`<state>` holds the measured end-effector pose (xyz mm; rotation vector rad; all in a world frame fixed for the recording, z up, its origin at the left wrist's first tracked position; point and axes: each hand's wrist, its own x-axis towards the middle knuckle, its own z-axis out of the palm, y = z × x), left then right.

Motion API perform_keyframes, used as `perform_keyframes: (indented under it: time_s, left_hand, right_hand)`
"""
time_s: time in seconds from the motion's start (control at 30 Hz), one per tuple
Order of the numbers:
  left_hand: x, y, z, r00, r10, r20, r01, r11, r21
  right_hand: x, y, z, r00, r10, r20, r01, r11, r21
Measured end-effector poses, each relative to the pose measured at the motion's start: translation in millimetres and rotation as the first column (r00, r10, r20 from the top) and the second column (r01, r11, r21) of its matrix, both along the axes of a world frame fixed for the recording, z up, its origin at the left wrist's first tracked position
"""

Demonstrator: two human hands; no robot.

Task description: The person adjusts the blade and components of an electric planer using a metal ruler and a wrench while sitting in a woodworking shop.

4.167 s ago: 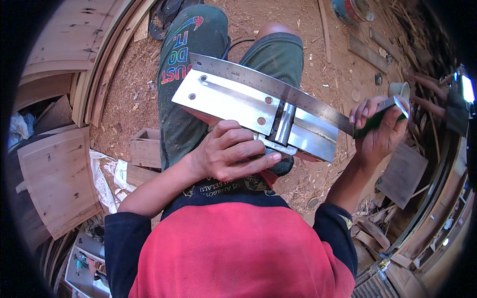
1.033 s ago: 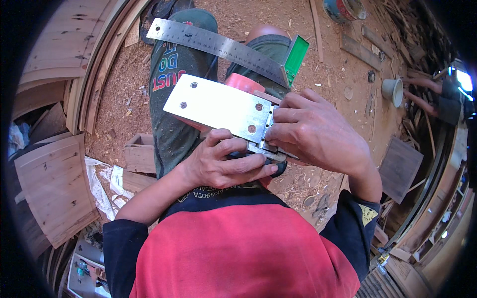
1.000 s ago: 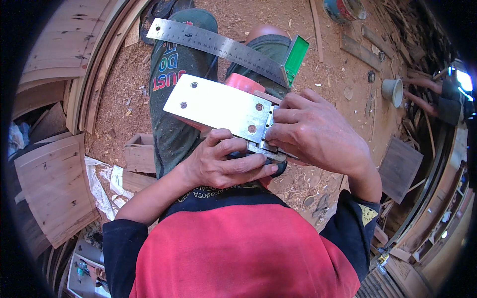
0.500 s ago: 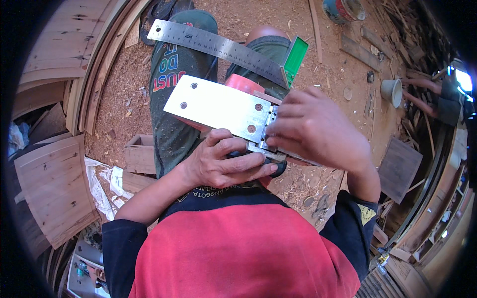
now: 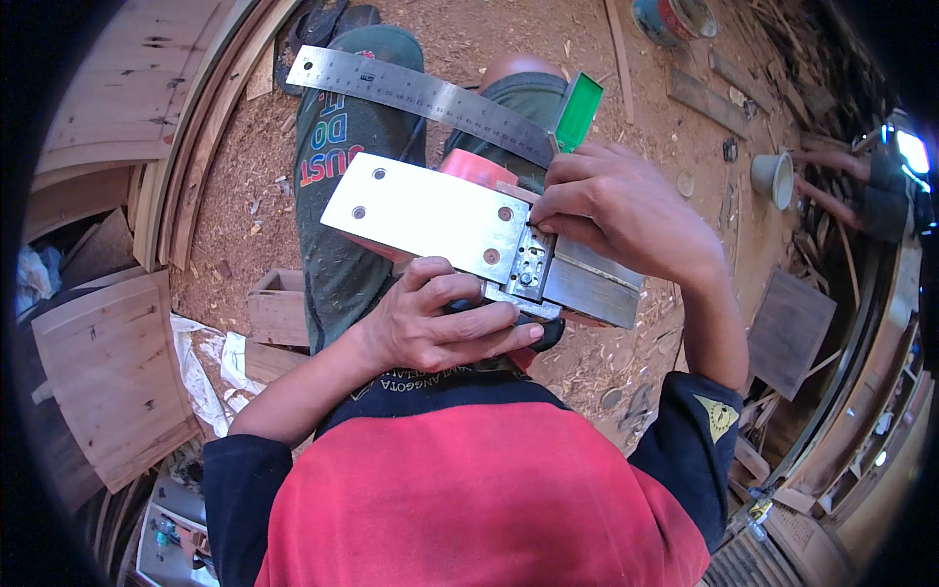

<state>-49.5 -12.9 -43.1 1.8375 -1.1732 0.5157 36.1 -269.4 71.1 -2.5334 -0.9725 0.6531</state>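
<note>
An electric hand planer [image 5: 421,217] lies upside down across my lap, its bright metal sole facing up and parts of a red body showing beneath. My left hand [image 5: 450,318] grips its near side, fingers wrapped along the edge beside the cutter. At the far end of the cutter block [image 5: 530,266], my right hand [image 5: 626,210] pinches with thumb and fingers; whatever they hold is hidden. The narrower rear sole [image 5: 592,284] shows under that hand. Across my thighs rests a steel try square [image 5: 421,96] with a green stock [image 5: 579,112], just beyond the planer.
Wood shavings cover the floor. To the left are a small wooden box [image 5: 279,305], a curved wooden panel [image 5: 117,377] and long boards [image 5: 210,137]. On the right stand a pale bucket [image 5: 773,181], near another person's limbs [image 5: 831,191], and a dark board [image 5: 787,333].
My right hand has shifted away from me along the cutter, uncovering the cutter block and rear sole. The left hand keeps its grip on the planer.
</note>
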Motion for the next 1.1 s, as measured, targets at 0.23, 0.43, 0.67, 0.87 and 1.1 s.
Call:
perform_keyframes:
  time_s: [0.23,0.43,0.67,0.87,1.1]
  left_hand:
    - [1.3,-0.6,3.2,1.0,-0.002,0.016,0.001,1.0,0.016]
    - [1.5,1.1,3.1,1.0,0.003,0.02,-0.004,1.0,0.021]
    - [2.3,4.5,-2.0,0.999,-0.04,-0.005,0.04,0.999,-0.008]
    - [2.1,0.4,18.3,0.999,0.036,-0.039,-0.038,0.998,-0.058]
    - [30.5,17.1,130.6,0.709,-0.422,-0.565,-0.177,0.67,-0.721]
  right_hand:
    - [-1.7,3.8,0.7,1.0,-0.009,0.023,0.01,0.998,-0.06]
    - [-2.1,-0.5,-2.2,0.998,-0.037,0.043,0.037,0.999,-0.016]
    - [5.2,-19.3,-9.2,0.986,-0.14,0.087,0.128,0.983,0.133]
    - [30.7,-54.0,-52.8,0.768,-0.637,0.068,0.58,0.737,0.347]
    - [46.1,-57.2,-134.5,0.556,-0.831,0.0,0.719,0.48,0.503]
